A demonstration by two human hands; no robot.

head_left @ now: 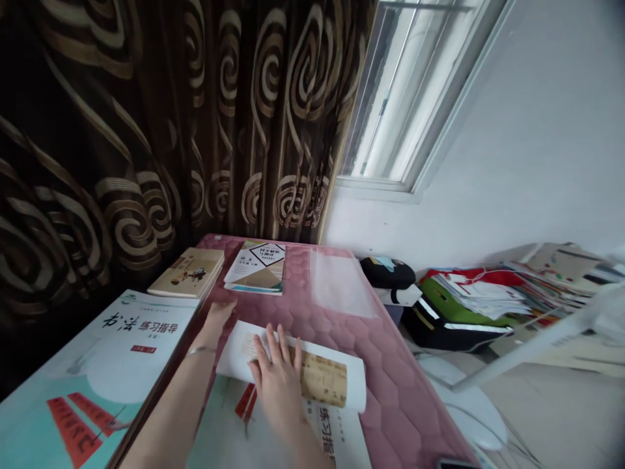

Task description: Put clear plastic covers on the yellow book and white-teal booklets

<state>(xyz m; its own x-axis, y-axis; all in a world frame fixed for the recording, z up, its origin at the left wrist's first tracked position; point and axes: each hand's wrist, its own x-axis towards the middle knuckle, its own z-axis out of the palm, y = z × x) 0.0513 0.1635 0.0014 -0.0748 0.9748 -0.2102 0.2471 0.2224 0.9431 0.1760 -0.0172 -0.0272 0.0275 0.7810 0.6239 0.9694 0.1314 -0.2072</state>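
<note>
My right hand (279, 378) lies with fingers spread on a calligraphy workbook (219, 417). Its far edge is curled over toward me, and the folded-back part (332, 378) shows a printed brownish panel. My left hand (219, 315), with a bracelet at its wrist, rests on the pink quilted pad (273, 305) beyond that workbook's left corner; its fingers are mostly hidden. Left of my left forearm lies a second large workbook (122, 371) with a green and white cover and red strips.
Tan booklets (188, 273) and a white-covered textbook stack (256, 264) lie at the pad's far end, near a translucent sheet (342, 283). Right of the pad are a black pouch (388, 272), a green-black bag (454, 312) with papers, and a white stand (469, 410).
</note>
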